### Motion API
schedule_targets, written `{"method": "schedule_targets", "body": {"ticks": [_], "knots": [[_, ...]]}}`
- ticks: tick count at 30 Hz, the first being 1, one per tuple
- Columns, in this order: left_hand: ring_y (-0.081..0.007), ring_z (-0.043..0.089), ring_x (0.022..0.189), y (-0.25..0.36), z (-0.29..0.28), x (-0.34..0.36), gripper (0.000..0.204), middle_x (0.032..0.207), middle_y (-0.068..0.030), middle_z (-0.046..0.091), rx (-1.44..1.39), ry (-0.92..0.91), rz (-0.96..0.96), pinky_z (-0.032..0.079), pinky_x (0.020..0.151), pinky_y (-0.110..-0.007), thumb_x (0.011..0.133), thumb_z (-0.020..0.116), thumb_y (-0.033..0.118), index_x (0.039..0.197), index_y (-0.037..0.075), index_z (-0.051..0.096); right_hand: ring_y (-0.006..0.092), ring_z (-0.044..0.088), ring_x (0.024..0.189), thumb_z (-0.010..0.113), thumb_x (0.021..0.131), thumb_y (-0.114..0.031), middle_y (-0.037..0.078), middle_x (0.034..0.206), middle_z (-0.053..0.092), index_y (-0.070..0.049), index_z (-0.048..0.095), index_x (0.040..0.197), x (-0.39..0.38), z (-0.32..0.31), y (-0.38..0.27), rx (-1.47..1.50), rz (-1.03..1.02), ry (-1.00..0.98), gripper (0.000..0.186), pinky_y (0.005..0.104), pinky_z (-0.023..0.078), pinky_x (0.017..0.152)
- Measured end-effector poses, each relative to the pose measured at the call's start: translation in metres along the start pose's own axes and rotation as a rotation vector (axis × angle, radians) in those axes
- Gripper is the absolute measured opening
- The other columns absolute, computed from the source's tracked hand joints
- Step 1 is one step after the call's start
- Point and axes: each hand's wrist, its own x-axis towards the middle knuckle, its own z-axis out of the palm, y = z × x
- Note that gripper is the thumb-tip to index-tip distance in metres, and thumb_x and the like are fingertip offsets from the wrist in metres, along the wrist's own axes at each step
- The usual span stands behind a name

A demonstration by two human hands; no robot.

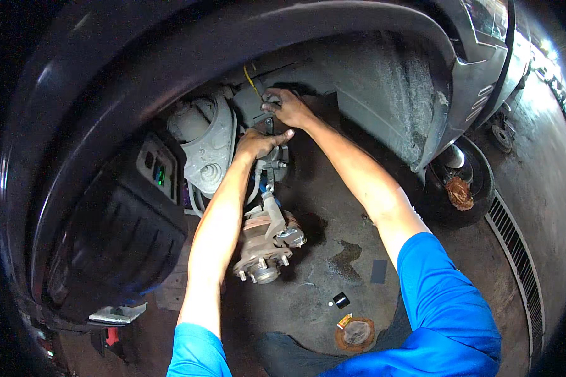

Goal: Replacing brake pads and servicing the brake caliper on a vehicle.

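Inside the wheel arch point(383, 81) both hands work at the suspension strut point(267, 135). The left hand point(258, 143) has its grip wrapped about the strut's lower part; the right hand point(287, 107) has its fingers pinched together on a fitting at the strut's top, beside a thin yellow strip point(250, 80). Below hangs the wheel hub point(264, 248) with its studs. On the floor lie a small black socket point(341, 300), a yellow-and-red label scrap point(344, 321) touching a round rusty disc point(356, 333), and a dark flat patch point(378, 271). A drain grate point(516, 257) runs at right.

Rusty bare-metal wheel hub point(264, 248); matt ribbed black plastic liner point(116, 242); rough stained concrete floor point(333, 251).
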Motion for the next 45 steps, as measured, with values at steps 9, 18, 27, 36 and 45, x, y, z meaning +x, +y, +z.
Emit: {"method": "schedule_targets", "body": {"ticks": [9, 18, 27, 36, 45], "knots": [[-0.0326, 0.060, 0.113, 0.004, -0.002, 0.003, 0.100, 0.118, -0.0227, 0.063, 0.264, -0.117, -0.167, 0.045, 0.097, -0.038, 0.058, 0.068, 0.079, 0.118, 0.000, 0.063, 0.0356, 0.054, 0.115, 0.068, 0.086, -0.034, 0.019, 0.124, 0.058, -0.006, 0.055, 0.127, -0.011, 0.000, -0.004, -0.003, 0.011, -0.032, 0.051, 0.0414, 0.039, 0.102], [-0.0323, 0.065, 0.103, 0.020, -0.001, -0.011, 0.094, 0.103, -0.0206, 0.069, 0.369, 0.001, -0.256, 0.047, 0.093, -0.038, 0.055, 0.071, 0.078, 0.109, 0.002, 0.067, 0.0346, 0.051, 0.120, 0.066, 0.087, -0.035, 0.018, 0.121, 0.061, -0.005, 0.053, 0.128, -0.018, -0.008, 0.000, 0.031, 0.051, 0.001, 0.053, 0.0415, 0.037, 0.104], [-0.0305, 0.069, 0.088, 0.016, 0.002, -0.009, 0.089, 0.088, -0.0218, 0.070, 0.340, 0.081, -0.173, 0.051, 0.081, -0.040, 0.052, 0.076, 0.075, 0.089, -0.006, 0.071, 0.0328, 0.060, 0.110, 0.070, 0.085, -0.031, 0.020, 0.115, 0.063, -0.001, 0.058, 0.120, -0.031, -0.022, -0.010, 0.081, 0.098, 0.145, 0.048, 0.0392, 0.046, 0.095], [-0.0332, 0.068, 0.097, 0.023, 0.000, -0.012, 0.098, 0.095, -0.0242, 0.069, 0.331, 0.019, -0.187, 0.052, 0.086, -0.041, 0.047, 0.074, 0.080, 0.088, -0.009, 0.070, 0.0291, 0.063, 0.100, 0.072, 0.084, -0.025, 0.017, 0.101, 0.065, -0.001, 0.060, 0.107, -0.044, -0.019, 0.004, 0.095, 0.113, 0.240, 0.035, 0.0382, 0.047, 0.088], [-0.0296, 0.069, 0.087, 0.019, 0.005, -0.013, 0.090, 0.086, -0.0233, 0.070, 0.269, 0.054, -0.078, 0.051, 0.080, -0.038, 0.050, 0.078, 0.074, 0.085, -0.009, 0.070, 0.0238, 0.067, 0.087, 0.069, 0.087, -0.017, 0.014, 0.092, 0.067, 0.000, 0.059, 0.101, -0.054, -0.017, 0.002, 0.163, 0.115, 0.325, 0.025, 0.0343, 0.051, 0.078]]}}
